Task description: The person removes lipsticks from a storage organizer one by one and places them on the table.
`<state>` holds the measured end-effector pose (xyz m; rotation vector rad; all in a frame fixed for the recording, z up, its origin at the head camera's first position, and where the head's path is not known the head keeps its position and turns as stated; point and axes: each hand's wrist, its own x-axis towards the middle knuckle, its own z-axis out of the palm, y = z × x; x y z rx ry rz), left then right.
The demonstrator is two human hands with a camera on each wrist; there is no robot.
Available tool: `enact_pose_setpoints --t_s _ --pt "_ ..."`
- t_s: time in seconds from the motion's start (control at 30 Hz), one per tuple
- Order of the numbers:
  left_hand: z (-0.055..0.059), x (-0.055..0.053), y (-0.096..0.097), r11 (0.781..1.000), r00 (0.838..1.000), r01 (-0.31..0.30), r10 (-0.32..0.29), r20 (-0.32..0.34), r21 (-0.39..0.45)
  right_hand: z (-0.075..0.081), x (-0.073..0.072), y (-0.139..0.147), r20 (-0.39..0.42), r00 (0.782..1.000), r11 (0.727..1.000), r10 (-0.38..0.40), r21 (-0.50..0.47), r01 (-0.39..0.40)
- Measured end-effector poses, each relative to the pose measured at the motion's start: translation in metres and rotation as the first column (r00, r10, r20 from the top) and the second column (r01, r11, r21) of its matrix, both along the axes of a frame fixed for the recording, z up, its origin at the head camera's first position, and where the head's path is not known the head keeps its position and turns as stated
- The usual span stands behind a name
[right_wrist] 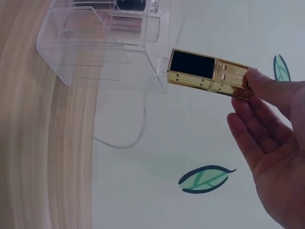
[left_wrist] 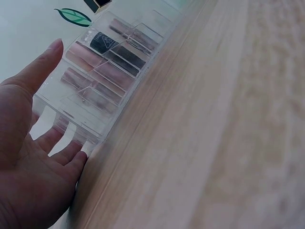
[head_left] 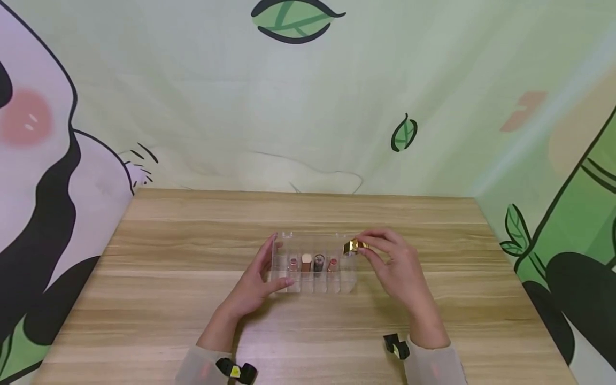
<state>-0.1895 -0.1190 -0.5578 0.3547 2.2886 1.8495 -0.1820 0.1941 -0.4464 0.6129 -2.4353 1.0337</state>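
A clear plastic lipstick organizer (head_left: 314,283) stands on the wooden table, with several lipstick tubes in a row of its slots. Among them are a pinkish tube (left_wrist: 97,66) and a black-capped one (left_wrist: 116,51). My left hand (head_left: 255,283) holds the organizer's left end, thumb across the front and fingers around the side and back. My right hand (head_left: 397,262) pinches a gold lipstick tube (right_wrist: 209,74) with a black panel by one end. This tube points left, up near the organizer's top right edge, its far end close to the clear wall in the right wrist view.
The wooden table (head_left: 159,256) reaches back to a pale green cloth backdrop (head_left: 202,107) printed with leaves and a large cartoon animal. Each sleeve cuff carries a small black device, one by the left wrist (head_left: 236,370) and one by the right (head_left: 397,346).
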Motion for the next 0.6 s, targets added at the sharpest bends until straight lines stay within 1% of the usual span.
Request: enact_pose_setpoints --t_s 0.1,0.37,0.6 --pt "0.000 -0.001 0.001 1.000 1.000 0.002 -0.002 0.002 0.004 0.000 -0.001 0.003 -0.012 1.000 0.999 -0.018 -0.029 0.018" --pt "0.000 -0.005 0.004 1.000 1.000 0.014 -0.014 -0.005 0.014 0.000 -0.004 0.010 -0.095 0.994 0.993 -0.061 -0.103 0.051" --pt "0.000 0.000 0.001 1.000 1.000 0.008 -0.008 0.004 0.012 -0.001 -0.006 0.015 -0.117 0.990 0.989 -0.081 -0.132 0.065"
